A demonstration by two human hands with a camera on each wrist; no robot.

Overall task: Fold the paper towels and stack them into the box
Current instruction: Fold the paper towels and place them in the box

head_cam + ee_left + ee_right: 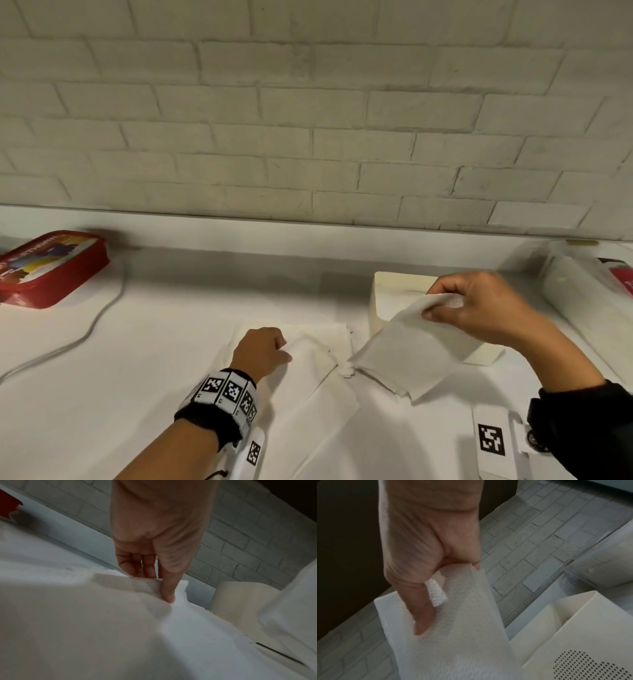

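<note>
Here the right hand (479, 310) pinches a folded paper towel (400, 356) by its top edge, lifted just in front of the cream box (387, 291). Left of the box, the left hand (262, 353) pinches another paper towel (318, 346) lying on the tabletop (137, 359).

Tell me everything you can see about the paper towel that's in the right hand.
The paper towel is white, thin and embossed with a fine quilted texture. It looks folded into layers, whose edges show at its lower end. The right hand pinches its upper end between thumb and fingers and holds it tilted in front of the cream box. Its lower end reaches down towards the table; whether it touches the sheets there is unclear.
</note>
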